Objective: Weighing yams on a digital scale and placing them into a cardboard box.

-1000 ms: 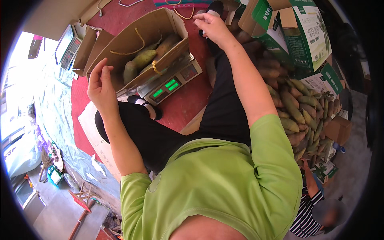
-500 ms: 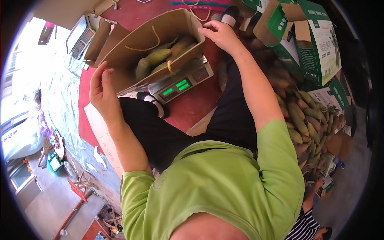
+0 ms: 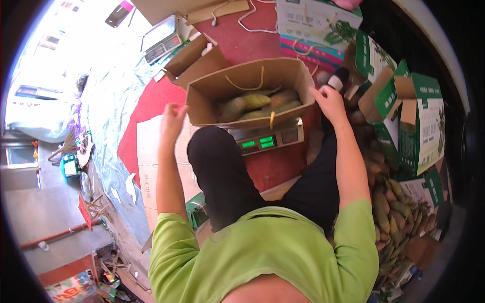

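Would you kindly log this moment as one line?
left hand: raised, empty, beside box | right hand: at box corner, grip unclear | box: on scale, holds mangoes

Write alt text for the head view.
A person in a green shirt sits over a cardboard box of greenish mangoes on a digital scale, left hand and right hand empty beside it. More mangoes pile at right.

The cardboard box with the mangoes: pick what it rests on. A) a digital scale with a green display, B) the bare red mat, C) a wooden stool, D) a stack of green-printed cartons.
A: the open cardboard box of mangoes sits on top of a digital scale, whose lit green display shows just below the box's front edge, with the red mat under the scale.
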{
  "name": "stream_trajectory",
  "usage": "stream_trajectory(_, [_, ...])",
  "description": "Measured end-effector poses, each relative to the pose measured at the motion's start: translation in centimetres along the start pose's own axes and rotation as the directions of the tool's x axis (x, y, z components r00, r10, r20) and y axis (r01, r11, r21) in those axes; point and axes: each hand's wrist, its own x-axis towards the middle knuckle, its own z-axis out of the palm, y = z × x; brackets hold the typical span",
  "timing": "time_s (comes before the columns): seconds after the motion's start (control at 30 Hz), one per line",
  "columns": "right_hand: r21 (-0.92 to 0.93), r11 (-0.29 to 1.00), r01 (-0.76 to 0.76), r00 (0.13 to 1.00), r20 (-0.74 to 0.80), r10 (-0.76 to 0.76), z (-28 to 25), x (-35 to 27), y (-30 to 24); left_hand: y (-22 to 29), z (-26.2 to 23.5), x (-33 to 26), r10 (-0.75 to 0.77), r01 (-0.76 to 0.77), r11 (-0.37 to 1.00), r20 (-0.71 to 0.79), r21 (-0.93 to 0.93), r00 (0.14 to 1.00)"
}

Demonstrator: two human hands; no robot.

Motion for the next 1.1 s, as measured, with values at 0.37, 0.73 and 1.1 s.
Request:
stream_trajectory(0.37, [-0.246,0.963,-0.113,0.968,0.191,0.162,-0.9,1.5,-2.4,3.5,0.2,0.6,-0.226,0.167,0.963,0.293,0.212,0.929])
stream_trajectory(0.73, [-0.538,0.841,-0.058,0.955,0.214,0.203,0.5,4.8,-5.2,0.0,1.4,1.8,-0.162,0.153,0.987,0.267,0.057,0.95])
stream_trajectory(1.1, [-0.482,0.853,0.201,0.927,0.375,-0.006,5.9,7.6,-16.1,-10.3,-2.0,-2.8,-0.258,0.297,0.933,0.199,-0.204,0.945])
